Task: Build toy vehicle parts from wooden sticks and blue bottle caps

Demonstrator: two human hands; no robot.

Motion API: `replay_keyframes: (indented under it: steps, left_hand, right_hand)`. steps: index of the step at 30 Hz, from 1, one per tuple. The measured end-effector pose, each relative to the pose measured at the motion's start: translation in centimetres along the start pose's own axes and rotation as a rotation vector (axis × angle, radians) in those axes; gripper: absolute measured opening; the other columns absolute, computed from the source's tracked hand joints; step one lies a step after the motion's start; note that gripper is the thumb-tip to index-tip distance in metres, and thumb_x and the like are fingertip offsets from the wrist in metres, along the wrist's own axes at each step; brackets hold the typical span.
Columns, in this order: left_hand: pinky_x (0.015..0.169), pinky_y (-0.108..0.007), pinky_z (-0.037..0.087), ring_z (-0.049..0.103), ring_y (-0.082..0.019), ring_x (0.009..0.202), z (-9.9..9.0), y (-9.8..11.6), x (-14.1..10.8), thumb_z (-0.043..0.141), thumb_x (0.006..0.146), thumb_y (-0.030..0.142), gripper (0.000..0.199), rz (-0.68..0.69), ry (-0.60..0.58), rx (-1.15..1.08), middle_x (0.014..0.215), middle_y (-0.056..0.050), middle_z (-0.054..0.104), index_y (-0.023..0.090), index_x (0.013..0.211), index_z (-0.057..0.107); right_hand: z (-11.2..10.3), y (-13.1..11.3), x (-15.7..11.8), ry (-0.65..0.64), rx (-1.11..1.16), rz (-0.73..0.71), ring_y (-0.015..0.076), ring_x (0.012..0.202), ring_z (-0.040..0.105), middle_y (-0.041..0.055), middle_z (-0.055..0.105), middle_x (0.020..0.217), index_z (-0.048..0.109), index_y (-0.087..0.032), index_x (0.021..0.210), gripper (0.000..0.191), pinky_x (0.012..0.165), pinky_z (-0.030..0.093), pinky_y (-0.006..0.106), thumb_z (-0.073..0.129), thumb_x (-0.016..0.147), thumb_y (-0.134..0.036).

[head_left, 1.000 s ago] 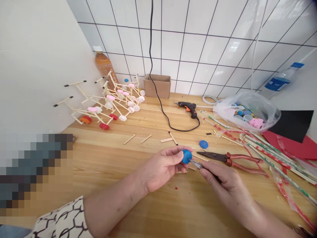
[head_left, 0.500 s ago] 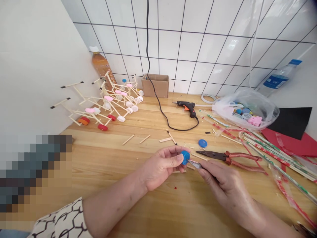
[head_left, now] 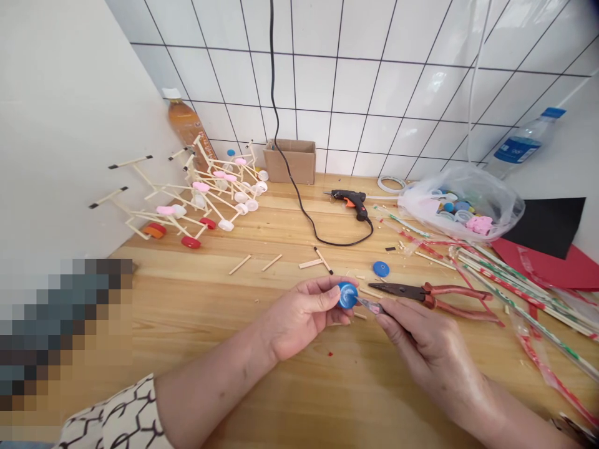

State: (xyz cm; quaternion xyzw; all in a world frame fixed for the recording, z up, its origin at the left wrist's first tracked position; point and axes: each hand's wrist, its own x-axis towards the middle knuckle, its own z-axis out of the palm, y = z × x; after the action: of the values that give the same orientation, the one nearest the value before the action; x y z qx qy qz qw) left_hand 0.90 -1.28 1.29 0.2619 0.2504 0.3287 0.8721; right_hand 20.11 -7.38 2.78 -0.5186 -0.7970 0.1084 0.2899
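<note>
A blue bottle cap (head_left: 347, 295) is pinched between the thumb and fingers of my left hand (head_left: 309, 315), its printed face turned toward me. My right hand (head_left: 423, 352) is closed round a craft knife (head_left: 370, 305), whose handle is mostly hidden in the fingers. The blade's tip touches the cap near its middle. Behind my hands, another blue cap (head_left: 381, 269) lies flat on the table. Just past my right hand rest long-nosed pliers (head_left: 430, 294) with red handles.
Small stick models (head_left: 187, 193) with cap wheels stand at the left. A black glue gun (head_left: 349, 201) with its cord lies behind my hands, near a cardboard box (head_left: 291, 162). At the right are a plastic bag (head_left: 505, 215) of caps and wrapped chopsticks (head_left: 510, 284).
The cap has turned in my left hand, so its white-printed face shows more. The knife has tilted slightly, its tip still at the cap. The view has shifted a little.
</note>
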Motion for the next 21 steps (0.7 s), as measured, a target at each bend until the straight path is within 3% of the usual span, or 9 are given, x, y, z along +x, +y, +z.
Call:
replay_keyframes:
  steps: [21]
  left_hand:
    - [0.068, -0.026, 0.047, 0.060, -0.012, 0.072, -0.11, -0.21, -0.03, 0.077, 0.067, 0.021, 0.029, 0.007, 0.003, 0.024, 0.085, -0.004, 0.068, 0.014, 0.094, 0.070]
  right_hand:
    - [0.05, 0.00, 0.00, 0.032, -0.112, -0.080, 0.0168, 0.071, 0.063, 0.0088, 0.067, 0.084, 0.062, -0.014, 0.100, 0.019, 0.060, 0.046, 0.026, 0.046, 0.092, -0.019]
